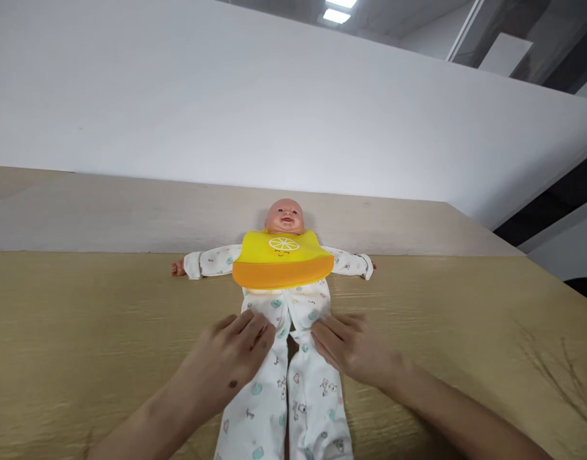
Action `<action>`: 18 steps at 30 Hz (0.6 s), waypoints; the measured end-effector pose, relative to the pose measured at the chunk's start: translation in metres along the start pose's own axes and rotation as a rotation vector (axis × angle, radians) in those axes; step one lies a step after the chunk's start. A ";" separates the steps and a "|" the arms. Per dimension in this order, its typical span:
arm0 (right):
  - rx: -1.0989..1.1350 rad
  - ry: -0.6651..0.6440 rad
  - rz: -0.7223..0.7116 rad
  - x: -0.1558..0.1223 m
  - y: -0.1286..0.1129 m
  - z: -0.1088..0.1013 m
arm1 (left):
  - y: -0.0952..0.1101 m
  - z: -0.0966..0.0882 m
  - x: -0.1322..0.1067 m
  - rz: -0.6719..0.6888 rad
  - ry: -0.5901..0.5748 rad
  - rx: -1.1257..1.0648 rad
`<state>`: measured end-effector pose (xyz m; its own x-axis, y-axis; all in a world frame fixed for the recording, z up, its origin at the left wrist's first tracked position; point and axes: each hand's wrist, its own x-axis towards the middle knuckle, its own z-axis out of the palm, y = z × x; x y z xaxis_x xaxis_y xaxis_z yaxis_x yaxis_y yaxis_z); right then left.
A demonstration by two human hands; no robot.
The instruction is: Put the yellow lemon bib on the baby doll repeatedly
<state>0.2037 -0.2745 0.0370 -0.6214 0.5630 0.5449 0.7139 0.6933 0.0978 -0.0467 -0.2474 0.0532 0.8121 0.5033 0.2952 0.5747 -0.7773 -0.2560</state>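
A baby doll (pixel 286 216) lies on its back with its head away from me and its arms stretched out to both sides. It wears white printed baby clothes (pixel 317 390), a top and trouser legs in the same pattern. Over its chest lies a yellow bib (pixel 259 246) with an orange pocket along the lower edge and a white citrus-slice print. My left hand (pixel 240 345) is closed at the doll's hip, fingers curled on the cloth. At the opposite hip my right hand (pixel 348 345) has its fingers pressed together on the cloth. The fingertips are partly hidden.
The doll rests on a wood-grain table (pixel 106 319). Behind its head runs a paler board strip (pixel 130 211), then a white partition (pixel 226 108). Thin dark branch-like lines (pixel 566 370) show at the right. Ceiling lights (pixel 337 15) are above.
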 end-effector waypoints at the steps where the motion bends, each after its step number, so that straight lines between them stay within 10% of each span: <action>1: 0.035 0.012 0.025 0.001 -0.002 -0.002 | 0.000 -0.004 0.000 0.003 0.069 0.030; 7: 0.199 0.025 0.138 0.004 -0.015 -0.005 | 0.008 -0.006 -0.001 -0.022 0.249 0.095; 13: 0.212 -0.378 -0.019 0.003 -0.016 -0.002 | 0.027 0.006 -0.006 0.029 0.065 -0.016; 18: 0.720 -0.505 0.112 0.008 -0.011 -0.018 | 0.035 -0.005 -0.005 0.091 0.241 -0.347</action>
<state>0.1971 -0.2859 0.0553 -0.7501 0.6576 0.0708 0.5084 0.6417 -0.5743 -0.0312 -0.2792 0.0469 0.7874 0.3567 0.5028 0.4007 -0.9159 0.0223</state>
